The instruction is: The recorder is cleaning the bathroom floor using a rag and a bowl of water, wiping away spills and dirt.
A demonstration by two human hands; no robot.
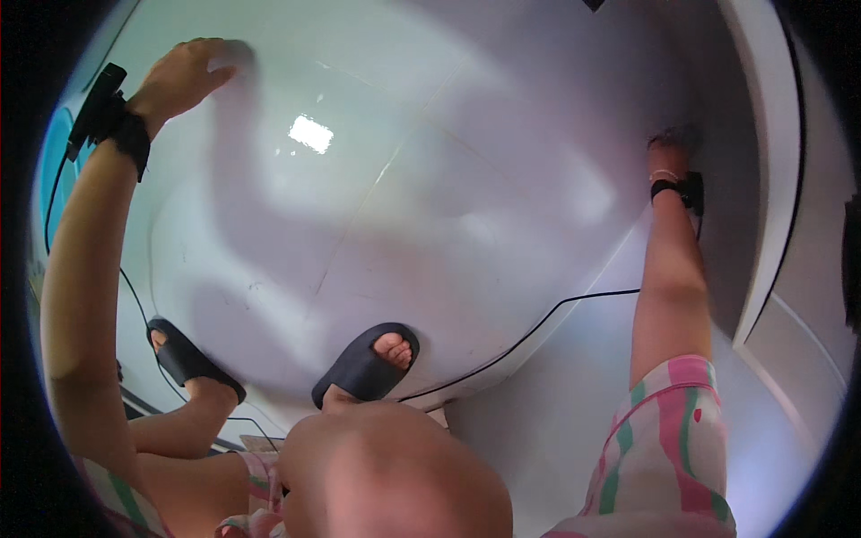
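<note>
My left hand [184, 76] is stretched out to the upper left, palm down, over a glossy white tiled floor [430, 206]. Its fingers are loosely spread and hold nothing. A black strap with a small black device [112, 117] sits on that wrist. My right hand [671, 148] reaches to the upper right, close to a white door frame [762, 179]. It is seen end-on and in shadow, so its fingers are hidden. A black band [677, 188] circles that wrist.
My feet in dark slide sandals, one on the left [184, 359] and one in the middle [368, 363], stand near the curved edge of the floor. A thin black cable [538, 318] runs along that edge. My bent knee [386, 466] and a pink, green and white striped sleeve [673, 448] fill the lower part.
</note>
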